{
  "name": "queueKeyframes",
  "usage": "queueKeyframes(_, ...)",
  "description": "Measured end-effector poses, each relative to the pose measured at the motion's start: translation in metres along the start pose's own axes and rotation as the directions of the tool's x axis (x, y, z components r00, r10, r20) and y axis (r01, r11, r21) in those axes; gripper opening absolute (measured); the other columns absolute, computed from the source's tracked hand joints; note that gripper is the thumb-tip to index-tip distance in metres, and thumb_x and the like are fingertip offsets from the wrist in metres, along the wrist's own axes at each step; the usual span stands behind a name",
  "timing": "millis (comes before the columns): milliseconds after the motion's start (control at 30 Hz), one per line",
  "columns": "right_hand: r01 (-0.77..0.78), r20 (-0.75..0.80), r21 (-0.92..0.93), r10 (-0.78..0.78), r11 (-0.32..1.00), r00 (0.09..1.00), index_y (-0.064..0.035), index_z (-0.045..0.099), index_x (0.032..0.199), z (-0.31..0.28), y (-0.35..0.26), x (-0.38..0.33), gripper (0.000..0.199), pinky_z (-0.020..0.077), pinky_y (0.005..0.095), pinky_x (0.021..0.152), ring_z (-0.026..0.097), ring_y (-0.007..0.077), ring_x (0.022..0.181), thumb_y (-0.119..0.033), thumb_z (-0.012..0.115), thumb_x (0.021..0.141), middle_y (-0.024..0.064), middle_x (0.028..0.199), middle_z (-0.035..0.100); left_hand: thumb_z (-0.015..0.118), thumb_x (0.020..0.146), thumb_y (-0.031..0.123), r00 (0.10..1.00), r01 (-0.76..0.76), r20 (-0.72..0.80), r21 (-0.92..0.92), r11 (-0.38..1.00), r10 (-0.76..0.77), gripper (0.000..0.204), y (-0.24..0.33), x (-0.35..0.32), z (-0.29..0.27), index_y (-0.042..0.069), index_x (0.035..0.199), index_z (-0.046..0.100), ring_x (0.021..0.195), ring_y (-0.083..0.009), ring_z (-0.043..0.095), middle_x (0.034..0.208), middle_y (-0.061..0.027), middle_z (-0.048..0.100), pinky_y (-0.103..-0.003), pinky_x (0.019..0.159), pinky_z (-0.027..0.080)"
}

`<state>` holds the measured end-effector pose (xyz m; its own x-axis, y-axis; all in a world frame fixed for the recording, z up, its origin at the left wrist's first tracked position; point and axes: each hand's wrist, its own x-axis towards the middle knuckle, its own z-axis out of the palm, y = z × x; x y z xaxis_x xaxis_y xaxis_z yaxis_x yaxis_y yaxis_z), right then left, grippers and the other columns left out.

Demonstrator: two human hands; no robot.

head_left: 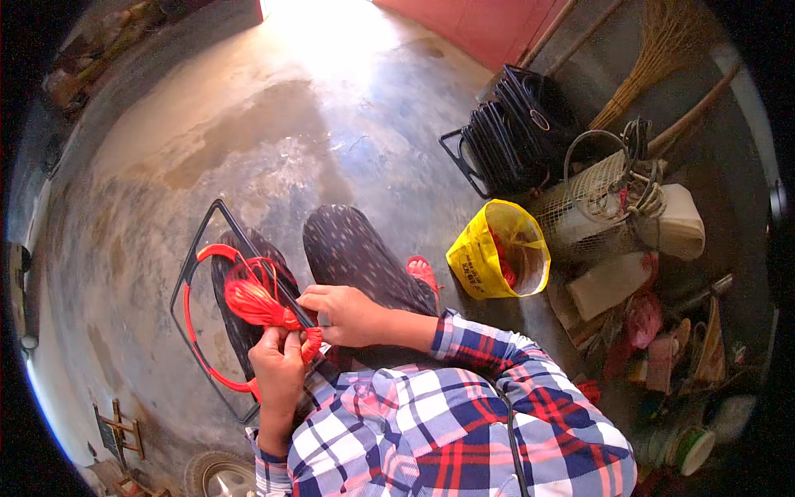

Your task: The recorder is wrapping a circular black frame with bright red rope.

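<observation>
Across my lap leans a black four-sided frame (177, 286) with a red ring (192, 327) inside it. A bundle of bright red cord (252, 300) lies over the ring and the frame's right side. My left hand (277, 364) is closed, thumb and fingertips pinching the red cord at the bundle's lower end. Beside it, my right hand (348, 316) reaches over the frame's right edge with its fingers bent together against the cord-wrapped part of the ring. What its fingertips hold is partly hidden.
A yellow bag (476, 257) with red material inside stands to the right. Behind it are stacked black frames (505, 137), a wire mesh roll (580, 203) and a straw broom (654, 62). A wheel (219, 474) sits at the lower left.
</observation>
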<state>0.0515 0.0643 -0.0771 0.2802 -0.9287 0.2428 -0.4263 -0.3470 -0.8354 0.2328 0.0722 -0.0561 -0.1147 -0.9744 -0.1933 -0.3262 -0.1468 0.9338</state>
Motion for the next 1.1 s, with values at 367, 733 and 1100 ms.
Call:
queueKeyframes(367, -0.324, -0.120, 0.510, 0.439, 0.797, 0.890, -0.0006, 0.065, 0.091, -0.050, 0.019, -0.023, 0.021, 0.0470, 0.0257, 0.066, 0.057, 0.0096, 0.071, -0.014, 0.064, 0.075, 0.0008, 0.078, 0.062, 0.080, 0.073, 0.025, 0.954, -0.288, 0.158, 0.237, 0.928, 0.256, 0.032, 0.018, 0.000, 0.001, 0.000, 0.085, 0.065, 0.066, -0.0256, 0.068, 0.074, -0.0165, 0.068, -0.034, 0.060, 0.051)
queueKeyframes(733, 0.399, -0.440, 0.889, 0.172, 0.226, 0.882, -0.0066, 0.050, 0.081, -0.189, 0.070, -0.102, 0.032, 0.0383, 0.0305, 0.065, 0.043, 0.0167, 0.076, -0.034, 0.066, 0.077, 0.0039, 0.086, 0.047, 0.078, 0.076, 0.017, 0.969, -0.211, 0.150, 0.101, 0.972, 0.195, 0.025, 0.013, -0.004, -0.003, -0.001, 0.087, 0.065, 0.058, -0.0115, 0.057, 0.067, -0.0101, 0.063, -0.028, 0.054, 0.045)
queueKeyframes(1100, -0.338, -0.042, 0.720, 0.525, 0.605, 0.850, -0.0053, 0.054, 0.097, -0.061, 0.002, -0.036, 0.014, 0.0496, 0.0258, 0.065, 0.058, 0.0130, 0.070, 0.000, 0.055, 0.085, 0.0194, 0.117, 0.062, 0.078, 0.076, 0.015, 0.977, -0.142, 0.177, 0.107, 0.984, 0.122, 0.025, 0.012, -0.004, 0.001, -0.002, 0.082, 0.061, 0.057, -0.0117, 0.056, 0.066, -0.0103, 0.061, -0.029, 0.054, 0.045)
